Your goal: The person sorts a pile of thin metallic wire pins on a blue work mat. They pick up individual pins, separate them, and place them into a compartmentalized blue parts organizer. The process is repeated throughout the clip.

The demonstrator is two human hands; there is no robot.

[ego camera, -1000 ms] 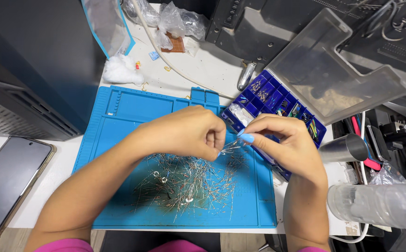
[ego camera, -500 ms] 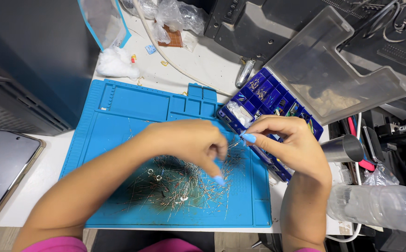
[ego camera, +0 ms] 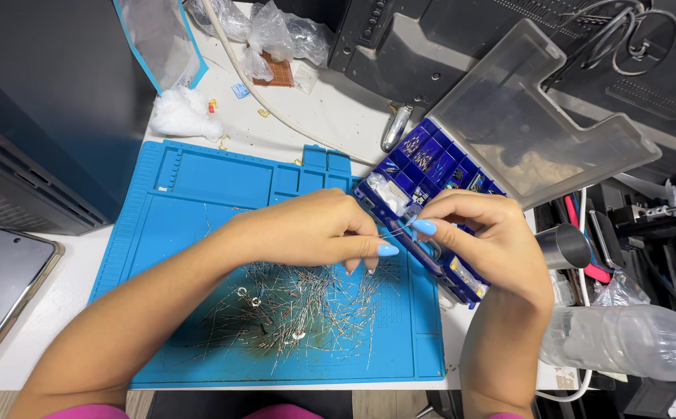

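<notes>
Cluttered white desk [ego camera: 338, 116] carries my blue mat [ego camera: 198, 186], strewn with thin wire parts [ego camera: 299, 310], and a blue compartment box [ego camera: 431, 167] at its right edge. Above the pile, my left hand [ego camera: 307, 229] and right hand [ego camera: 481, 237] meet, fingertips pinched together on one thin wire [ego camera: 397, 230].

Single head camera, looking steeply down from above the person, close to the blue mat [ego camera: 198, 202] on the white table [ego camera: 330, 116], both hands [ego camera: 315, 233] near the centre, forearms entering from bottom edge, clutter at the top
</notes>
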